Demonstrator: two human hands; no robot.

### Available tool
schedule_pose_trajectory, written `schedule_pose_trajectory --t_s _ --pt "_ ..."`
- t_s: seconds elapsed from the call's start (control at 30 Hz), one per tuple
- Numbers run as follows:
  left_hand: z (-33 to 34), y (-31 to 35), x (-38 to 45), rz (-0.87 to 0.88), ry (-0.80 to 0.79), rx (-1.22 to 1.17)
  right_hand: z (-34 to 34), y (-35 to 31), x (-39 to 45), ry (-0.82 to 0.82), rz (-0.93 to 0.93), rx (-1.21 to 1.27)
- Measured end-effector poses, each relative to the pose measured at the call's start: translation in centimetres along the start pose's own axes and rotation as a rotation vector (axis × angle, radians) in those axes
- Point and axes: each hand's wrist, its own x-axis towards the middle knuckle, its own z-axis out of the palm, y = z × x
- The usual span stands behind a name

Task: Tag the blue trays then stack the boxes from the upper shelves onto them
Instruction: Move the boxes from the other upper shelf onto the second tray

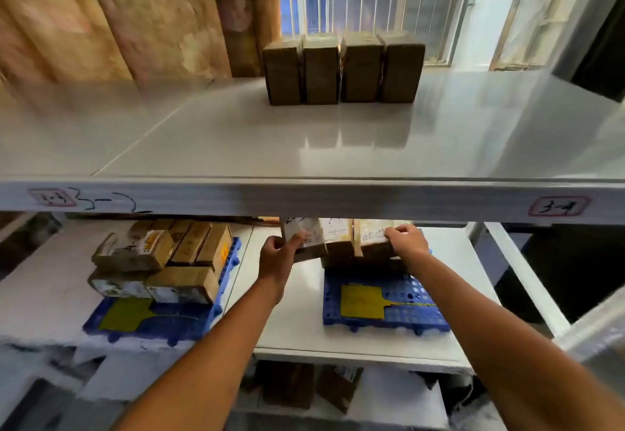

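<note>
Now both hands grip boxes over the right tray (385, 309): left hand (275, 254) on one box (304, 236), right hand (407, 243) on another (373, 239). Best set them flush behind the yellow tag (360, 300), keeping it uncovered.

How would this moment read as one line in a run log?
left hand: grips box | right hand: grips box | over: right blue tray

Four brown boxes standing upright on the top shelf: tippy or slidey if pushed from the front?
The four brown cardboard boxes stand on end, taller than wide, so a high push would probably tip them backward. The glossy grey shelf looks slick, so a low push likely slides them. Standing side by side in a tight row, they may shift together.
</note>
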Motion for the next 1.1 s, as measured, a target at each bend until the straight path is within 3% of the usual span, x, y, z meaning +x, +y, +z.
schedule_pose_trajectory --t_s 0.23,0.4,0.47,0.57,0.63,0.77,0.9,0.97,1.1 --pt "2.1 0.5 2.6 0.024 -0.100 0.034 0.7 0.3 1.7 -0.046 0.057 0.024" --pt "4.7 1.3 1.8 0.037 -0.190 0.010 -0.7 0.4 0.9 0.073 -0.069 -0.141" --pt "6.1 1.8 1.2 0.042 -0.216 0.020 -1.3 0.3 0.3 0.103 -0.132 -0.048" --pt "8.7 2.5 -0.2 0.072 -0.250 0.069 -2.0 -0.6 -1.1 -0.245 -0.153 0.340" --pt "10.6 2.8 -1.4 0.119 -0.260 0.152 -2.6 -0.7 -2.1 -0.387 -0.182 0.370" --pt "12.6 2.7 -2.5 0.205 -0.357 0.282 -4.5 0.9 -1.4 -0.178 -0.164 0.464" --pt "10.3 1.7 -0.1 0.308 -0.118 0.313 -7.2 4.1 1.4 0.070 -0.023 0.544" --pt "8.9 0.9 2.0 0.254 -0.049 0.355 -7.6 5.8 2.7 0.138 0.018 0.494" --pt "8.0 -0.6 5.5 0.052 -0.088 0.389 -6.5 7.4 4.9 0.178 0.045 0.403"
